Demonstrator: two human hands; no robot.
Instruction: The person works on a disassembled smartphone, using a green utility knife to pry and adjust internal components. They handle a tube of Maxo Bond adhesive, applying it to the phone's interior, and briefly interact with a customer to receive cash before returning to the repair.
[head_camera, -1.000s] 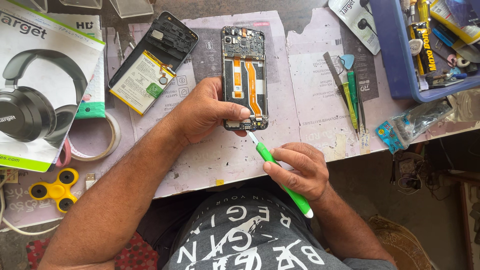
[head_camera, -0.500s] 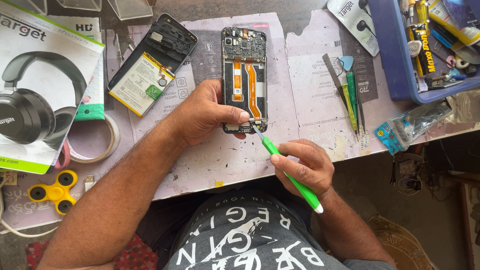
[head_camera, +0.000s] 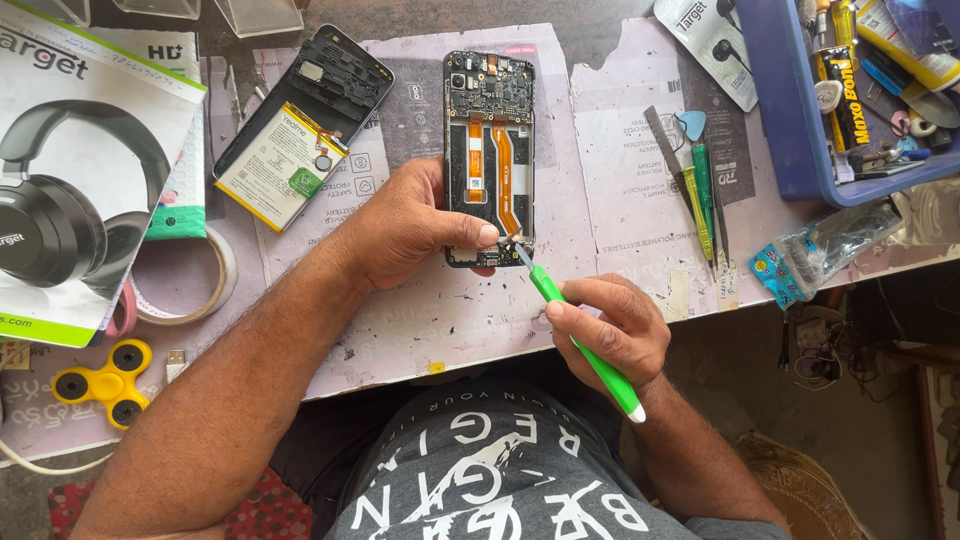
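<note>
The opened phone (head_camera: 489, 150) lies face down on the paper-covered table (head_camera: 620, 160), its back cover off so that the circuit board at the top and the orange ribbon cables down the middle are bare. The left hand (head_camera: 410, 225) lies over the phone's lower left side, fingers curled around its edge and the thumb pressed down on the bottom end, pinning it to the table. The right hand (head_camera: 605, 325) pinches a green screwdriver (head_camera: 580, 335) like a pen between thumb and fingers, and the metal tip touches the small part at the phone's bottom edge, just beside the left thumb. Judging from how things lie, the stripping down is well along: the back cover (head_camera: 340, 75) and the battery (head_camera: 280, 165) rest together up and to the left, apart from the phone. The main board and ribbon cables are still in place, and the bottom end is what is being worked on. Whether a screw is on the tip is too small to tell. More tools (head_camera: 700, 190) lie in a row to the right, near a blue tray (head_camera: 790, 130) of odds and ends.
</note>
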